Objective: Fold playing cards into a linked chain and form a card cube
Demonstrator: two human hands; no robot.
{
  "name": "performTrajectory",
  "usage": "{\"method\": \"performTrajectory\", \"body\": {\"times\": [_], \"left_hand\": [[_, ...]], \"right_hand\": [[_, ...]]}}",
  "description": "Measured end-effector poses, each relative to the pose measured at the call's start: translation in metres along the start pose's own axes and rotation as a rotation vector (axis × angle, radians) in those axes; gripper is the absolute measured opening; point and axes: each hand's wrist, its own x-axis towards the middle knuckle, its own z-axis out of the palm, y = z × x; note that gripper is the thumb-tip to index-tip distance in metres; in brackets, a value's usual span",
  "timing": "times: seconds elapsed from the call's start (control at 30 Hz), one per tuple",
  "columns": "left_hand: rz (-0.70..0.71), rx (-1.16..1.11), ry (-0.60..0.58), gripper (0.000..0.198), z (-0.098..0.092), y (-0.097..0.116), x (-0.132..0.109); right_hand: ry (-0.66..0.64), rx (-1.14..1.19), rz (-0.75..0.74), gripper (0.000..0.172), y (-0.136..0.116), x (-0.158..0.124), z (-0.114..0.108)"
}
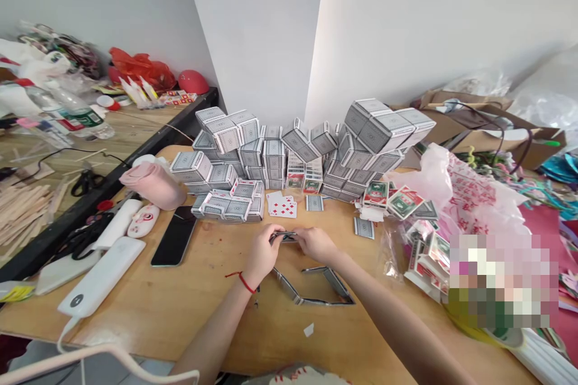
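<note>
My left hand (266, 248), with a red string on its wrist, and my right hand (317, 244) meet over the middle of the table. Between their fingertips both grip playing cards (286, 236), seen nearly edge-on; how many there are I cannot tell. Just below, a bent strip of joined folded cards (301, 299) stands on edge, partly behind my right forearm. Beyond my hands lie several loose face-up cards (283, 206) with red pips and a face-down grey-backed card (315, 203). Another grey-backed card (363, 227) lies to the right.
Blocks built from grey-backed cards (226, 132) stand along the back, more at right (382, 126). A black phone (174, 236), white power bank (102, 277) and pink roll (153, 183) sit left. Card boxes (406, 200) and a plastic bag (474, 192) crowd the right.
</note>
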Motion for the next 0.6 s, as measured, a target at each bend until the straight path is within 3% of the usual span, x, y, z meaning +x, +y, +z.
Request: {"method": "performTrajectory", "body": {"times": [0.1, 0.2, 0.3, 0.4, 0.5, 0.6], "left_hand": [[-0.006, -0.028, 0.006, 0.013, -0.003, -0.002, 0.002], [0.053, 0.052, -0.103, 0.011, -0.014, 0.0, 0.005], [0.124, 0.201, -0.227, 0.01, -0.027, 0.01, 0.009], [0.204, 0.322, -0.251, 0.008, -0.029, 0.024, 0.01], [0.272, 0.39, -0.229, 0.013, -0.016, 0.034, 0.009], [0.266, 0.461, -0.225, 0.012, 0.0, 0.036, 0.008]], "right_hand": [[-0.045, 0.31, 0.095, 0.028, 0.009, -0.005, -0.009], [-0.002, 0.462, 0.213, 0.034, 0.016, -0.019, -0.022], [-0.003, 0.434, 0.173, 0.036, 0.016, -0.041, -0.029], [-0.056, 0.338, 0.176, 0.037, 0.008, -0.062, -0.021], [0.047, 0.092, 0.335, 0.031, 0.0, -0.074, -0.004], [0.115, 0.045, 0.443, 0.024, -0.002, -0.076, 0.006]]}}
